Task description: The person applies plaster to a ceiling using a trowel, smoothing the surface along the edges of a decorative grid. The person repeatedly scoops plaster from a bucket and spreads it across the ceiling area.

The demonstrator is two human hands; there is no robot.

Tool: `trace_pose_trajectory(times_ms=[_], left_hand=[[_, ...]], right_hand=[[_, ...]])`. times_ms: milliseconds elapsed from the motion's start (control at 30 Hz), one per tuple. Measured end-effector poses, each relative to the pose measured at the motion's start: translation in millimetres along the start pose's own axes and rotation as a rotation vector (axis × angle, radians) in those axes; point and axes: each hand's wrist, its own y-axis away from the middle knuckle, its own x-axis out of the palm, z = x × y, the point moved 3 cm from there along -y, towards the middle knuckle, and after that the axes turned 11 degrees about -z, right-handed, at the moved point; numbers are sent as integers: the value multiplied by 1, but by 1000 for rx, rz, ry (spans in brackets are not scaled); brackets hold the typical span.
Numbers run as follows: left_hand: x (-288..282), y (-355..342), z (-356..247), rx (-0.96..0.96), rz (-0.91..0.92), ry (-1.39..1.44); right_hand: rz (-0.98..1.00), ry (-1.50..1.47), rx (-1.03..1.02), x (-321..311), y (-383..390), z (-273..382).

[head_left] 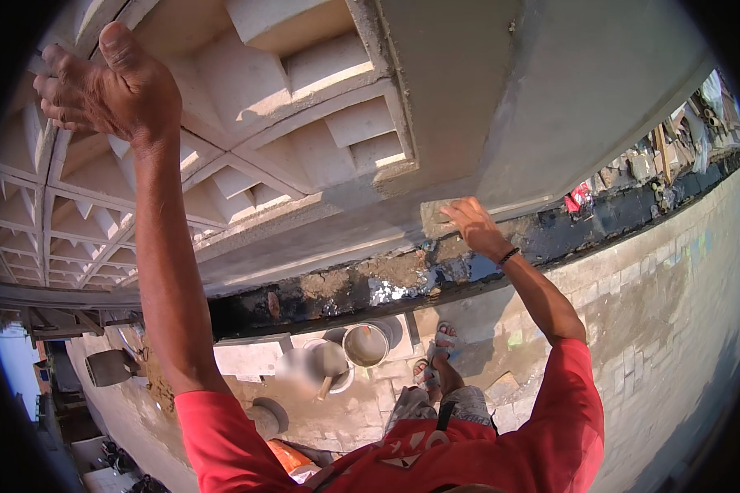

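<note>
My left hand (111,90) is raised at the upper left against a wall of pale openwork concrete blocks (304,135). Its thumb stands apart from its bent fingers, and nothing shows in its grasp. My right hand (475,226), with a dark bracelet at the wrist, grips a flat, rectangular grey-tan pad (432,218). That pad lies against the low edge of the smooth grey plastered wall (543,140); whether it is a sponge or a float I cannot tell.
A dark, wet gutter (551,240) runs along the wall's foot. Behind my feet stand a bucket of grey mix (366,344) and another container (330,359). Brick paving (625,304) spreads to the right. Rubble (645,164) lies at the far right.
</note>
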Motion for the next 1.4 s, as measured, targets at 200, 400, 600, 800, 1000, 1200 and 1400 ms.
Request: trace_pose_trajectory(times_ms=[200,400,600,800,1000,1200,1400], left_hand=[[-4,5,-3,-127,47,-55],[-2,0,-6,-50,11,-34],[-6,-3,-12,-22,22,-42],[-3,-3,-18,-43,36,-43],[-6,-1,-8,-61,46,-99],[-3,0,-9,-49,42,-99],[-1,-2,-9,-32,49,-111]], right_hand=[[-638,-1553,1073,-13,10,39],[-847,-1068,867,4,-8,42],[-1050,-274,708,28,-46,48],[-648,-358,433,102,-26,108],[-1180,-410,816,34,-7,52],[-1206,-236,695,53,-40,48],[-934,-405,557,93,-40,106]])
